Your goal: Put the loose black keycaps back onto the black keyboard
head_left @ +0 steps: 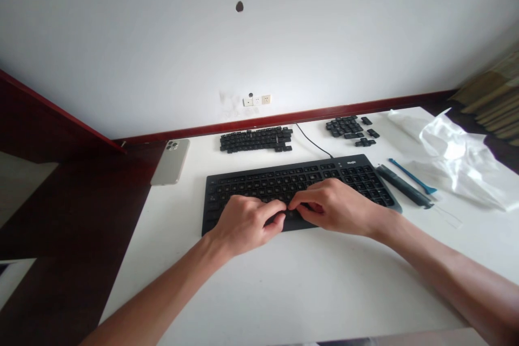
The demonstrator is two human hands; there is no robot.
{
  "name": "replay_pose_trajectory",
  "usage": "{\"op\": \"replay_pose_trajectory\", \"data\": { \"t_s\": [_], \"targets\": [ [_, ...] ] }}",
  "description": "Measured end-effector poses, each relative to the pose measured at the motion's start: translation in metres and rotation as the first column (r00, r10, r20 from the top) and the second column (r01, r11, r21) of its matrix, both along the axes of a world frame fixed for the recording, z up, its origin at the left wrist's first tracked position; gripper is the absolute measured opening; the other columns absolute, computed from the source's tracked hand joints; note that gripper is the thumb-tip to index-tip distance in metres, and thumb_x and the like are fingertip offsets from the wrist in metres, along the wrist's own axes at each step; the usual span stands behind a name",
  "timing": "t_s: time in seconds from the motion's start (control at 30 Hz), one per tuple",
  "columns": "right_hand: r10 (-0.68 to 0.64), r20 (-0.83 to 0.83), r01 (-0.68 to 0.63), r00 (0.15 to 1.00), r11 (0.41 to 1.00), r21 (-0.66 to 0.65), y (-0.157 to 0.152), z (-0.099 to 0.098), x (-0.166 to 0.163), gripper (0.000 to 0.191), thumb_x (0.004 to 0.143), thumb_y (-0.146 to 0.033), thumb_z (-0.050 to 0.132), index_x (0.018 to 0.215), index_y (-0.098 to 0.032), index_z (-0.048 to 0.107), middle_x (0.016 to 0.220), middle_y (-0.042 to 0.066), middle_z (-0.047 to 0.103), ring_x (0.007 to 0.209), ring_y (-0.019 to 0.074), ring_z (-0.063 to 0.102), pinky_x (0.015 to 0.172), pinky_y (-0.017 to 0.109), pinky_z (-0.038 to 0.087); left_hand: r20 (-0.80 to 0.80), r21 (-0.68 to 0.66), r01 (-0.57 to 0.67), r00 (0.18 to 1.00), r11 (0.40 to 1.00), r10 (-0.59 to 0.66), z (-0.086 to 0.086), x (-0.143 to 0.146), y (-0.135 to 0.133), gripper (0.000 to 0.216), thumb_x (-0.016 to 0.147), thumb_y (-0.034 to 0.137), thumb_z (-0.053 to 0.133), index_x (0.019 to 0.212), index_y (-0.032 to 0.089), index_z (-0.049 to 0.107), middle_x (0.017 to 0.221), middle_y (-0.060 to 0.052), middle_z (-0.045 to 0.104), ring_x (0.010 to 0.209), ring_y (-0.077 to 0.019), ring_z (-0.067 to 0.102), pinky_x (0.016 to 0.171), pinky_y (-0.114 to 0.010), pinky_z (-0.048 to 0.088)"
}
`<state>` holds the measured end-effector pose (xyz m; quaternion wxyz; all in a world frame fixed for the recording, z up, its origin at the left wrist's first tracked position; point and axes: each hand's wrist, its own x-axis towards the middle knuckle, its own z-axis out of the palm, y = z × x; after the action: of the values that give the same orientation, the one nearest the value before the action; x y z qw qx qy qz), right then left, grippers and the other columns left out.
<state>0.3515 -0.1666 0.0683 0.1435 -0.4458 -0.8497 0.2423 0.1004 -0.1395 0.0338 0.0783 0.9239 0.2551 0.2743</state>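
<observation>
The left grip (243,224) and right grip (330,208) hide the lower middle of the keyboard (279,178), and whether anything sits between their fingertips (281,206) cannot be told. Legends on the loose keycaps (256,139) are too small to read. The frame's right edge cuts off the table (243,292) and the curtain (497,94).

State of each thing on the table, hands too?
Keyboard, flat, many keys uncapped
Left keycap group, loose, gathered
Right keycap group, loose, a few lying apart
Cable, curved, far end unclear
Phone, back up
Plastic bag, crumpled
Blue tool, lying flat
Dark stick, lying flat
Left hand, curled over keyboard; grip unclear
Right hand, curled over keyboard; grip unclear
</observation>
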Motion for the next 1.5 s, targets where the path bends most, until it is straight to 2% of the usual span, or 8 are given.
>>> {"op": "replay_pose_trajectory", "data": {
  "t_s": [0.17,0.37,0.5,0.67,0.73,0.87,1.2,1.5],
  "targets": [
    [-0.039,-0.132,0.059,0.990,0.987,0.147,-0.004,0.002,0.004,0.026,0.097,-0.019,0.058,0.108,-0.022,0.081,0.077,0.001,0.076,0.057,0.0116,0.058,0.058,0.027,0.043,0.047,0.023,-0.052,0.998,0.998,0.051,0.002,-0.005,0.007,0.012,0.091,0.019,0.066,0.092,0.024,0.077,0.061,0.007,0.071,0.049,-0.0085,0.062,0.051,-0.024,0.039],
    [0.084,-0.101,-0.085,0.991,0.996,-0.007,-0.002,-0.005,0.003,0.031,0.095,-0.012,0.058,0.109,-0.025,0.083,0.094,-0.001,0.083,0.067,0.0133,0.072,0.063,0.027,0.050,0.066,-0.040,-0.202,0.977,0.979,0.204,0.007,-0.027,0.034,0.016,0.095,0.023,0.063,0.092,0.023,0.079,0.053,0.007,0.061,0.044,-0.0061,0.049,0.051,-0.022,0.033],
    [0.091,-0.079,-0.090,0.993,0.996,0.027,0.000,-0.009,0.003,0.031,0.096,-0.013,0.058,0.111,-0.024,0.083,0.098,0.000,0.083,0.073,0.0153,0.075,0.065,0.028,0.052,0.179,-0.238,-0.396,0.879,0.887,0.441,0.008,-0.054,0.066,0.019,0.094,0.032,0.066,0.088,0.020,0.078,0.044,0.009,0.037,0.043,-0.0068,0.030,0.050,-0.024,0.026],
    [0.101,-0.120,-0.075,0.988,0.976,0.206,-0.005,-0.005,0.003,0.027,0.101,-0.018,0.057,0.111,-0.021,0.082,0.079,0.002,0.079,0.061,0.0143,0.067,0.057,0.030,0.047,0.308,-0.498,-0.454,0.704,0.739,0.640,-0.008,-0.075,0.097,0.026,0.094,0.040,0.064,0.086,0.018,0.075,0.047,0.007,0.037,0.045,-0.0085,0.028,0.049,-0.026,0.020],
    [0.097,-0.119,-0.063,0.988,0.963,0.261,-0.007,-0.004,0.003,0.026,0.101,-0.019,0.057,0.111,-0.021,0.082,0.075,0.002,0.077,0.059,0.0148,0.065,0.056,0.031,0.045,0.318,-0.564,-0.413,0.690,0.715,0.650,-0.016,-0.077,0.103,0.028,0.093,0.043,0.066,0.087,0.018,0.076,0.049,0.006,0.041,0.046,-0.0090,0.029,0.049,-0.026,0.019],
    [0.112,-0.064,-0.103,0.992,0.986,0.133,-0.007,-0.006,0.001,0.029,0.100,-0.014,0.056,0.110,-0.023,0.082,0.091,0.002,0.082,0.071,0.0153,0.073,0.063,0.029,0.050,0.283,-0.615,-0.363,0.727,0.700,0.625,-0.024,-0.075,0.104,0.030,0.092,0.046,0.067,0.088,0.019,0.077,0.049,0.006,0.038,0.046,-0.0092,0.026,0.049,-0.027,0.016],
    [0.129,-0.081,-0.127,0.988,0.991,0.028,-0.007,0.000,-0.004,0.027,0.100,-0.019,0.057,0.113,-0.023,0.080,0.092,0.003,0.081,0.070,0.0154,0.072,0.062,0.028,0.050,0.261,-0.594,-0.373,0.748,0.713,0.610,-0.021,-0.073,0.102,0.033,0.094,0.050,0.065,0.090,0.019,0.076,0.047,0.007,0.035,0.045,-0.0093,0.026,0.050,-0.026,0.017],
    [-0.242,-0.030,0.241,0.970,0.935,0.259,0.037,0.002,0.026,0.030,0.102,-0.034,0.055,0.110,-0.021,0.081,0.090,0.007,0.079,0.071,0.0191,0.069,0.065,0.032,0.051,0.269,-0.618,-0.349,0.748,0.705,0.606,-0.017,-0.072,0.099,0.029,0.092,0.045,0.064,0.086,0.019,0.075,0.047,0.007,0.037,0.045,-0.0097,0.029,0.050,-0.026,0.021]
  ]
}}
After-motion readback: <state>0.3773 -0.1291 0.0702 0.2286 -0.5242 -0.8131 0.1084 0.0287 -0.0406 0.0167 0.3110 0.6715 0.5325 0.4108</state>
